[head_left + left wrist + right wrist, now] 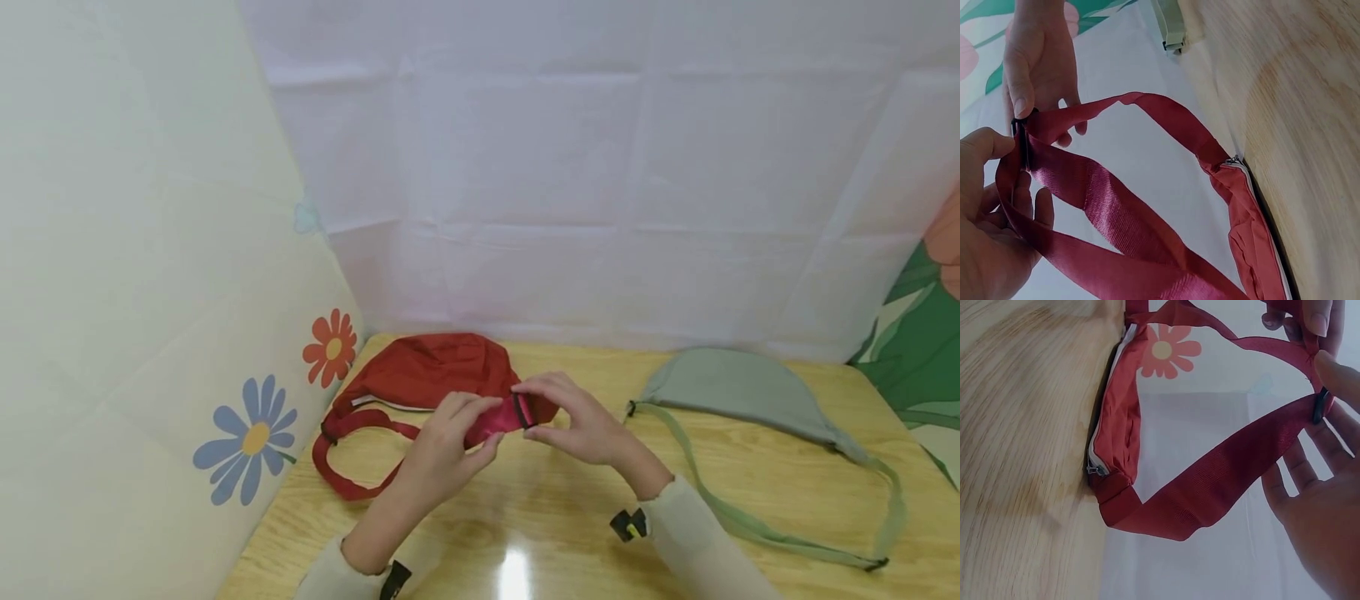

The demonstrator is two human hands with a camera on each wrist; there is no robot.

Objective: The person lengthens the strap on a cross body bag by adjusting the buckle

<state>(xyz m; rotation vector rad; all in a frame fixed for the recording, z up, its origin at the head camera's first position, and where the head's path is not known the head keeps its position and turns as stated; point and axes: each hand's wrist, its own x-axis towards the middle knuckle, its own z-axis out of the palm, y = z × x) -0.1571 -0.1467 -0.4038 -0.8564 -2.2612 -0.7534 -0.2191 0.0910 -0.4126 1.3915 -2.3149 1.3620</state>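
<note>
Head view: two bare hands on the strap of a red fabric waist bag (pixel 438 367), which lies at the left rear of a pale wood-grain table (pixel 480 533), near the creased white backdrop cloth (pixel 510 167). Bag's light-coloured zip (pixel 390 406) runs along the side facing the person. Its flat red webbing strap (pixel 1110 200) loops past the bag's left end; another stretch is up in the hands, in front of the right end. Left hand (pixel 442 450) pinches that stretch close to a black slider buckle (pixel 522 411); left wrist view shows the thumb on the near face, other fingers loosely bent behind the webbing. Right hand (pixel 581 421) has the buckle itself between thumb and index finger, one at each end of the bar; its remaining fingers spread beneath in the right wrist view. Strap fans into several runs off the buckle, one with a visible twist. From where I stand, a grey-green half-moon fabric bag (pixel 738 396) sits on the table's right side, well apart, its green webbing strap (pixel 738 523) looped toward the front, beyond the right forearm. Pale long sleeves (pixel 697 533) on both arms. Left wall cloth carries a blue flower print (pixel 255 437) and a smaller red flower print (pixel 330 347).
</note>
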